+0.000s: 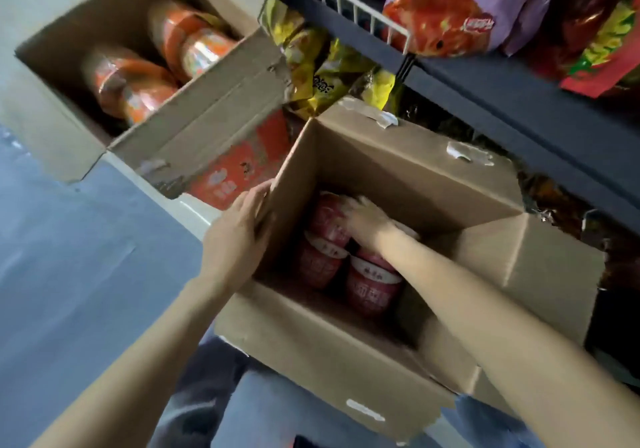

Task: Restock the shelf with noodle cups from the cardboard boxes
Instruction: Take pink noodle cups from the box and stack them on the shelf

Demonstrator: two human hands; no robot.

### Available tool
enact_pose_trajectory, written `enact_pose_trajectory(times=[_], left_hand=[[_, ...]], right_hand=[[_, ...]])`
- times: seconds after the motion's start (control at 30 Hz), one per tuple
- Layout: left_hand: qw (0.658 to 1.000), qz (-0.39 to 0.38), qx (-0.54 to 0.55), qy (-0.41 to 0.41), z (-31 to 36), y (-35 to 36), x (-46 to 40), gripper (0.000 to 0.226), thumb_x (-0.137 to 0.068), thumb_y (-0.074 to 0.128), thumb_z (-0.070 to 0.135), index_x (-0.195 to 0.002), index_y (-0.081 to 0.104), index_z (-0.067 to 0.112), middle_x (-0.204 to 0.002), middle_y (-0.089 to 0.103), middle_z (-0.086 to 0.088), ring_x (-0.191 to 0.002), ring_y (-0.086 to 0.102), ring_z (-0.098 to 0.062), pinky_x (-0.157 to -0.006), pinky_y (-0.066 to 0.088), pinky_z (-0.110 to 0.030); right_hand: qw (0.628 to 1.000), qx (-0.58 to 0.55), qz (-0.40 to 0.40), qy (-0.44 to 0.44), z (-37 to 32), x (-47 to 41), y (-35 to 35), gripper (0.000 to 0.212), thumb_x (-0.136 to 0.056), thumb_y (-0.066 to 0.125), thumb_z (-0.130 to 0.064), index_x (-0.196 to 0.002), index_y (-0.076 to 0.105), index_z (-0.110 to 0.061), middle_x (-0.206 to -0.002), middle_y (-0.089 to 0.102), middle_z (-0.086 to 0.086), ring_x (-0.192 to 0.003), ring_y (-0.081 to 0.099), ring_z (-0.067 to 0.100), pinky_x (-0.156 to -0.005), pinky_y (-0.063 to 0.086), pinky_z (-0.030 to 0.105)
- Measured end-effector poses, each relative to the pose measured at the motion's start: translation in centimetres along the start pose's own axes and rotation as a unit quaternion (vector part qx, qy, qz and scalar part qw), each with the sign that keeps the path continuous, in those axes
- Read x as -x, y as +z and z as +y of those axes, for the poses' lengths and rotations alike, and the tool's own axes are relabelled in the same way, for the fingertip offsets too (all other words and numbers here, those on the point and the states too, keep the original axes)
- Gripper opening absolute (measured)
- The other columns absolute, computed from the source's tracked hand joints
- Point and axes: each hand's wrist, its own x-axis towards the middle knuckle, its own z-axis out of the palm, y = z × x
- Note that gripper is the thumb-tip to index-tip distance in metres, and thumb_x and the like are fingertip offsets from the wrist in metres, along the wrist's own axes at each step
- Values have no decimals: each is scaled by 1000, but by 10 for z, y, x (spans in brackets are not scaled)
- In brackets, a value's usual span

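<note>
Right hand [367, 220] gripping pink noodle cup [329, 222], white-rimmed, boxed

Purple snack bags [446, 4] hang above me behind a white wire rail [346, 0]; yellow bags [322, 69] sit lower; blue floor [69, 257] lies left.

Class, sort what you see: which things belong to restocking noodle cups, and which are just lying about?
Job: near cardboard box; pink noodle cups; far box of orange cups; left hand; right hand.
About: yellow snack bags; purple bag.
</note>
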Motion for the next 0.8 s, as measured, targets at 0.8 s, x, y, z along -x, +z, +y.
enact_pose_trajectory(times=[0.8], left_hand=[[1000, -21, -2, -9, -6, 9, -4, 39, -93, 53, 20, -131, 49, 12, -122, 61, -8, -96, 61, -31, -69, 43, -33]], right_hand=[[998, -58, 3, -14, 8, -56, 94, 41, -81, 73, -14, -117, 63, 2, -121, 63, 20, -113, 61, 27, -96, 48, 30]])
